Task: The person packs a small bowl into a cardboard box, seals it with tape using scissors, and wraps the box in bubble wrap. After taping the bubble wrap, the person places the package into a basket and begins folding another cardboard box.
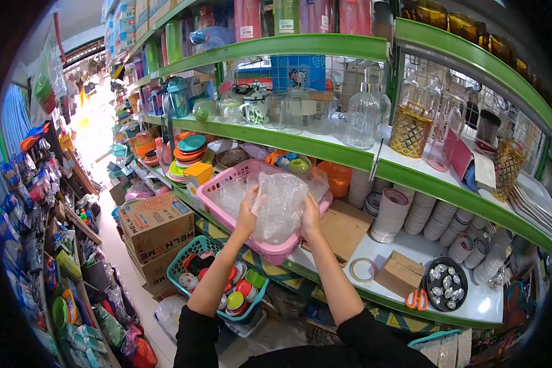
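A crumpled bundle of clear plastic wrap is gripped between my two hands, over a pink plastic basket. My left hand closes on its left side, and my right hand presses on its right side with the fingers partly hidden behind it. More see-through plastic lies inside the basket around the bundle. Just right of the basket, close to my right forearm, lie flat pieces of brown cardboard.
On the right shelf are a tape roll, a small carton, orange scissors and a black tray of silvery pieces. Below stand a teal basket of colourful lids and stacked cartons. Glass bottles line the shelf above.
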{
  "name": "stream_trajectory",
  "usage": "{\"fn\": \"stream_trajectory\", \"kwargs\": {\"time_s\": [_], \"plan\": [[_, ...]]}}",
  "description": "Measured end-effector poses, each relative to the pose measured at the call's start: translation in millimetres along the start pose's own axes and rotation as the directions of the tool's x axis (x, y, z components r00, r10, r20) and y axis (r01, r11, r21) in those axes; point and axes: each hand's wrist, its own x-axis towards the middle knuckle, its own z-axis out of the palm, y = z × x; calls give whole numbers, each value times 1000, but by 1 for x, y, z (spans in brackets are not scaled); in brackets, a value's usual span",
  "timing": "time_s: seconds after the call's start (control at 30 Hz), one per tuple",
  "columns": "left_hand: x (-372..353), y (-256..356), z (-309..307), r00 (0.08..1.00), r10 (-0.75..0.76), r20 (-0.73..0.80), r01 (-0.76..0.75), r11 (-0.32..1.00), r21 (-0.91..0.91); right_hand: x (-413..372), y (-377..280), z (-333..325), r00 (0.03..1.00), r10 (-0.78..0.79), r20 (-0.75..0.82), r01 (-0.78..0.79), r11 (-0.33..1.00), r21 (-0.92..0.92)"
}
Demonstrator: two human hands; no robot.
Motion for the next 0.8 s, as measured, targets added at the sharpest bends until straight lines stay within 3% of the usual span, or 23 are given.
{"fn": "stream_trajectory", "kwargs": {"time_s": [0.03,0.07,0.1,0.17,0.2,0.23,0.3,0.33,0.37,0.4,0.43,0.47,0.5,0.57,0.6,0.63,0.7,0.73,0.77,0.8], "plan": [[1,18,15,997,37,-68,-50,977,-207,2,10,-12,999,-20,-33,18,998,-54],[3,35,24,984,-108,144,147,944,-295,3,19,-26,997,-42,-66,34,993,-110],[4,58,34,982,-105,156,149,941,-304,-5,14,-31,996,-49,-78,40,992,-116],[5,94,55,989,-88,120,136,863,-486,-27,-13,-27,998,-6,55,3,998,70],[5,114,60,988,-81,131,136,858,-495,-49,-55,-11,971,-168,171,216,923,-319],[5,134,64,994,-74,76,104,829,-549,-49,-59,-21,971,-179,159,223,919,-326],[9,138,75,997,-67,37,76,788,-612,-51,-57,-51,1000,19,-17,-25,909,-417],[12,125,79,999,-7,37,26,841,-541,-33,-22,-88,996,26,-91,-55,939,-339],[13,119,86,998,54,41,-29,884,-467,-39,-38,-92,994,14,-107,-50,938,-344],[12,122,93,997,59,53,-27,877,-480,-48,-63,-89,995,95,-19,-95,917,-388],[9,129,100,994,-108,30,107,841,-531,-55,-79,-90,982,180,64,-135,891,-433],[6,136,107,961,-274,19,234,780,-580,-57,-85,-97,976,214,42,-160,832,-532],[4,146,114,963,-269,36,238,772,-589,-63,-92,-96,979,202,26,-157,830,-535],[0,166,130,948,-315,-39,227,759,-610,-79,-106,-86,991,-135,10,126,893,-431],[-3,172,136,976,-214,-32,163,824,-542,-79,-105,-90,976,-216,-26,191,908,-374],[-7,172,144,978,-209,-19,164,817,-553,-82,-108,-97,973,-228,-36,198,903,-383],[-15,173,160,960,-212,184,274,854,-442,-88,-118,-109,913,-398,86,329,597,-732],[-18,175,167,985,-77,151,128,921,-368,-88,-121,-110,847,-524,88,392,504,-770],[-20,177,172,984,-68,164,127,917,-379,-90,-127,-118,842,-534,79,388,495,-777],[-22,180,176,981,-31,192,90,948,-306,-92,-135,-126,896,-440,-64,252,621,-742]]}}
